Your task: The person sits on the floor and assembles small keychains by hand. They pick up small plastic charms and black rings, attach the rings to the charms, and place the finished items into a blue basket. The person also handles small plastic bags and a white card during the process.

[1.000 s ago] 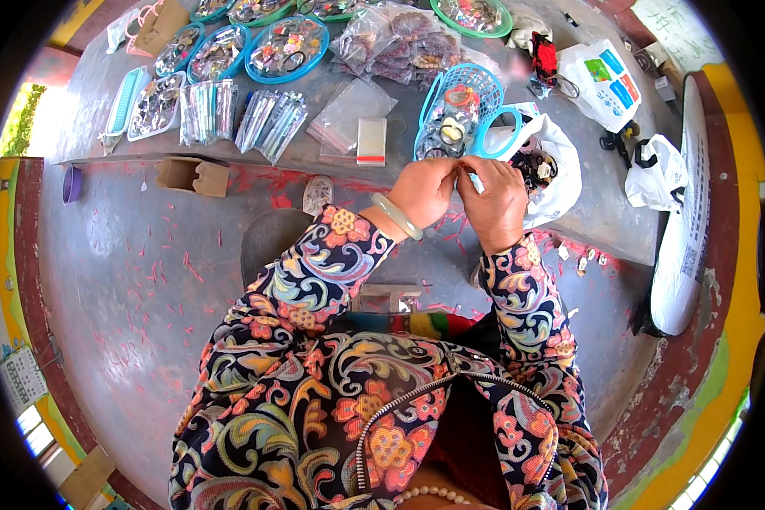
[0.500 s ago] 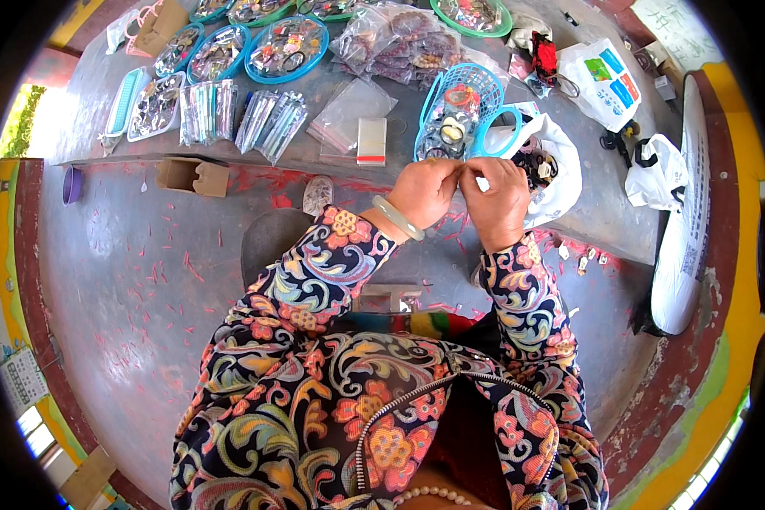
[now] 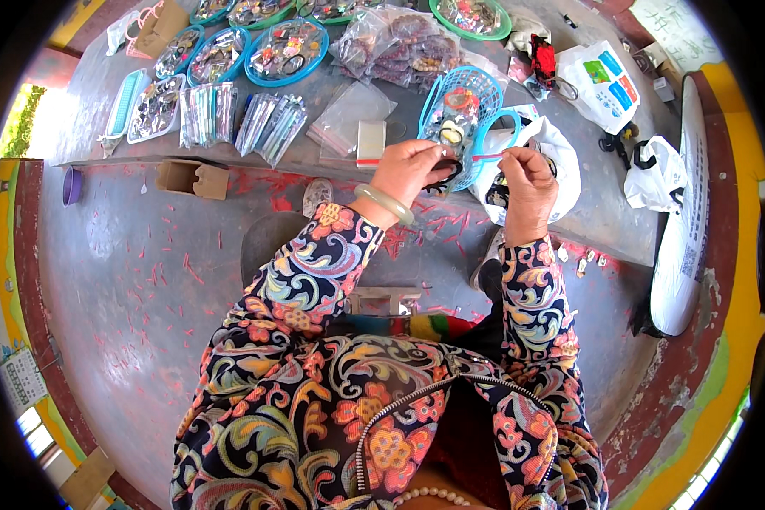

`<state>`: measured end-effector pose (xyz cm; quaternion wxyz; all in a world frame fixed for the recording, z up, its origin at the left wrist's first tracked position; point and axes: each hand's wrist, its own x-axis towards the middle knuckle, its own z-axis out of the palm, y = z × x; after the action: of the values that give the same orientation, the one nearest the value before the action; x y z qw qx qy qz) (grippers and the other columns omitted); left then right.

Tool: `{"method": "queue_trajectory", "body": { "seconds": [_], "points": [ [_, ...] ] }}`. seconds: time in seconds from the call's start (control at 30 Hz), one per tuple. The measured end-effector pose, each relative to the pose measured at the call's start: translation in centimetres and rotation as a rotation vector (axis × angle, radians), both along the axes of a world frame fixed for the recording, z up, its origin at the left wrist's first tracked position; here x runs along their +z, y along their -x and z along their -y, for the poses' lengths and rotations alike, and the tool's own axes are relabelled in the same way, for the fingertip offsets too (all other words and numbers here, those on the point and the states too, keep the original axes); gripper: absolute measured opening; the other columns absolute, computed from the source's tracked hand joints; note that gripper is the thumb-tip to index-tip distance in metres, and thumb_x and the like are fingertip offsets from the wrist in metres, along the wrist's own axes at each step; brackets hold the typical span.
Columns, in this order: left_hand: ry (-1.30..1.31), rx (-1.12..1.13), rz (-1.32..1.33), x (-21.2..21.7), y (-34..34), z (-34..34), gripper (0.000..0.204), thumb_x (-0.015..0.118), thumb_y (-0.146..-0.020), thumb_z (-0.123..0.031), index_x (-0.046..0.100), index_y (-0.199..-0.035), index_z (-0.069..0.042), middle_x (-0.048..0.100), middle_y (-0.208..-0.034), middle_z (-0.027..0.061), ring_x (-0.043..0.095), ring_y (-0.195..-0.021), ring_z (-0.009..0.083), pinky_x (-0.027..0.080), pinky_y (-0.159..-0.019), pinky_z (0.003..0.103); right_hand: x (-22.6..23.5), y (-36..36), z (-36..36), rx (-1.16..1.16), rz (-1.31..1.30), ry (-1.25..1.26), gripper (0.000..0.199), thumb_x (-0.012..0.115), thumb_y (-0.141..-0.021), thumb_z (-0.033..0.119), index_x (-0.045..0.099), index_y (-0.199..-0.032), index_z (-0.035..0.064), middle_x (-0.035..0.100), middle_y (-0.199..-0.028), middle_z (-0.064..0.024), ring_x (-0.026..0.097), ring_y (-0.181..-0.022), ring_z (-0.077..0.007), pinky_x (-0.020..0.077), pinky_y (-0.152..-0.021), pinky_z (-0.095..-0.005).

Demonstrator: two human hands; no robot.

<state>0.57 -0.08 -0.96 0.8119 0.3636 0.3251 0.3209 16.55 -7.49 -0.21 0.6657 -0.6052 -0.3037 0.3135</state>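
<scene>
My left hand [image 3: 406,175], a pale bangle at its wrist, pinches a black looped band [image 3: 444,174], perhaps a hair tie, in front of the blue basket. My right hand [image 3: 527,187] is closed to the right of it, thumb against fingers, on the end of a thin red strip [image 3: 486,156]. The strip stretches leftward across the basket's handle. Behind the hands, the blue basket [image 3: 476,83] holds small trinkets in clear packaging. A white plastic bag [image 3: 563,157] with dark items inside stands open behind my right hand.
Blue round trays [image 3: 286,78] of trinkets, bundled packs [image 3: 272,126], clear bags [image 3: 353,110] and a pile of bagged beads [image 3: 395,47] cover the grey table. A cardboard box [image 3: 192,178] lies on the floor by its edge. Red strips [image 3: 193,269] litter the floor.
My hands were together before the basket and have drawn apart, left hand leftward, right hand rightward. The black band and red strip now show between them.
</scene>
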Motion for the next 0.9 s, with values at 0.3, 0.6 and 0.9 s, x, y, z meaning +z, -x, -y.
{"method": "queue_trajectory", "body": {
  "seconds": [0.3,0.6,0.9],
  "points": [
    [0.09,0.307,0.105,-0.1,1.2,-1.8,0.017,0.048,-0.087,-0.006,0.055,-0.095,0.007,0.058,-0.096,0.0142,0.059,-0.088,0.0259,0.05,-0.083,0.035,0.6,-0.2,0.7,0.063,0.145,-0.097,0.006,0.06,-0.078,0.002,0.062,-0.084,0.0018,0.059,-0.073,0.0007,0.051,-0.064,-0.0044,0.0404,-0.058,-0.0182],
    [0.091,0.355,0.181,-0.1,1.1,-2.2,0.014,0.048,-0.086,-0.003,0.055,-0.091,0.008,0.058,-0.095,0.0155,0.058,-0.088,0.0256,0.049,-0.085,0.039,0.0,2.5,1.0,0.954,0.859,-0.11,0.008,0.062,-0.064,0.004,0.058,-0.071,0.0077,0.055,-0.075,-0.0051,0.053,-0.08,-0.0265,0.0408,-0.071,-0.0367],
    [0.109,0.344,0.193,0.5,0.8,-1.7,0.013,0.049,-0.085,-0.003,0.054,-0.091,0.008,0.057,-0.096,0.017,0.057,-0.09,0.0269,0.049,-0.086,0.04,-0.6,3.6,2.2,1.199,0.958,-0.011,0.027,0.056,-0.064,-0.001,0.062,-0.088,0.0081,0.058,-0.086,-0.006,0.054,-0.086,-0.0281,0.0427,-0.072,-0.039]
  ]
}}
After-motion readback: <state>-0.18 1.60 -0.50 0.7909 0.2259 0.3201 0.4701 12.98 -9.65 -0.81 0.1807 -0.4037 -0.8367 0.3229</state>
